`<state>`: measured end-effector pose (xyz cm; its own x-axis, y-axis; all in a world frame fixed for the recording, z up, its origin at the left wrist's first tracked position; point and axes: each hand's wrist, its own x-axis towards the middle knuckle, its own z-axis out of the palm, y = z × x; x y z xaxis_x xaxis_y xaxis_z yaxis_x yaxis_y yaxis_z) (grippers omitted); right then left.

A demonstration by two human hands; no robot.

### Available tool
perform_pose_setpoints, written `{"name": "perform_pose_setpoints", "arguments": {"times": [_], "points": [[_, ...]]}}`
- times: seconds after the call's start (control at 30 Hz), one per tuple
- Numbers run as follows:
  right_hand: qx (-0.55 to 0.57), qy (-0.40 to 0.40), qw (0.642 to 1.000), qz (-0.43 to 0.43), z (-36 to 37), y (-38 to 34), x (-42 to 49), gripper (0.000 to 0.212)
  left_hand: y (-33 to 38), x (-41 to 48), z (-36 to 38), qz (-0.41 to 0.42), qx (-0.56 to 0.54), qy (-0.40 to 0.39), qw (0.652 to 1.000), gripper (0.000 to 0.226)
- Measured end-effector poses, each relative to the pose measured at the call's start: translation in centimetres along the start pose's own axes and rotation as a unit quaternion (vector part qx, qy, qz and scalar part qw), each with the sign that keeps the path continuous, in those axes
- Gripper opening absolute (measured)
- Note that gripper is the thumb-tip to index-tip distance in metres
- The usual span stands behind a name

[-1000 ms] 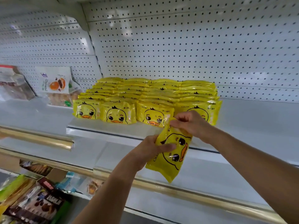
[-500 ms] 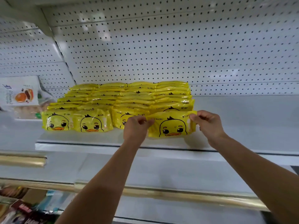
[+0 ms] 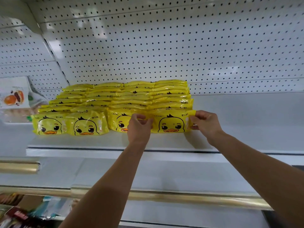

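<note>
Left hand (image 3: 139, 127) fingers curled, pinching left edge of duck pack (image 3: 171, 122); right hand (image 3: 205, 124) pinches its right edge. Pack upright on shelf (image 3: 98, 142), front of rightmost row, touching neighbour pack (image 3: 120, 120), whose duck face is half hidden by left hand. Glossy yellow film, crinkled. Rows of same packs (image 3: 125, 96) behind. White pegboard (image 3: 164, 46). Pastry bag (image 3: 14, 96) cut off at left edge. Goods below blurred.

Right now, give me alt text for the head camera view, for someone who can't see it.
A person's left hand and right hand pinch the ends of a yellow duck-face pack, upright at the front of a white shelf beside three matching front-row packs. More yellow packs lie stacked in rows behind, against a white pegboard.
</note>
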<state>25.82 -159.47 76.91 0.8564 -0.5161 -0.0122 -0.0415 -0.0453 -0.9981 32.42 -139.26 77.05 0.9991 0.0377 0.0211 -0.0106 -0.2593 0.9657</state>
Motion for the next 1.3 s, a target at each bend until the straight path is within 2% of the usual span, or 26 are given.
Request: {"name": "perform_pose_setpoints", "arguments": {"times": [0.13, 0.3, 0.47, 0.7, 0.87, 1.3], "points": [[-0.018, 0.007, 1.000, 0.006, 0.0, -0.3, -0.8, 0.016, -0.1, -1.1, -0.5, -0.046, -0.068, -0.022, 0.996, 0.026], [-0.069, 0.073, 0.995, 0.019, -0.7, 0.3, -2.6, 0.041, 0.7, -4.5, -1.5, -0.090, -0.182, -0.039, 0.978, 0.019], [-0.040, 0.072, 0.997, 0.006, -1.5, 0.1, -7.5, 0.035, 1.6, -10.0, -2.5, -0.127, -0.266, -0.086, 0.952, 0.016], [-0.008, 0.042, 0.999, 0.018, -5.9, 1.2, -17.3, 0.013, 0.6, -18.6, -0.1, -0.113, -0.210, -0.187, 0.953, 0.012], [-0.011, 0.028, 0.997, 0.072, -10.8, 4.5, -22.7, 0.013, -1.1, -24.1, 4.1, -0.151, -0.167, -0.253, 0.941, 0.016], [0.014, 0.134, 0.976, 0.171, -30.5, 13.5, -30.4, 0.011, -3.5, -39.8, 20.7, -0.210, -0.058, -0.376, 0.900, 0.012]]}}
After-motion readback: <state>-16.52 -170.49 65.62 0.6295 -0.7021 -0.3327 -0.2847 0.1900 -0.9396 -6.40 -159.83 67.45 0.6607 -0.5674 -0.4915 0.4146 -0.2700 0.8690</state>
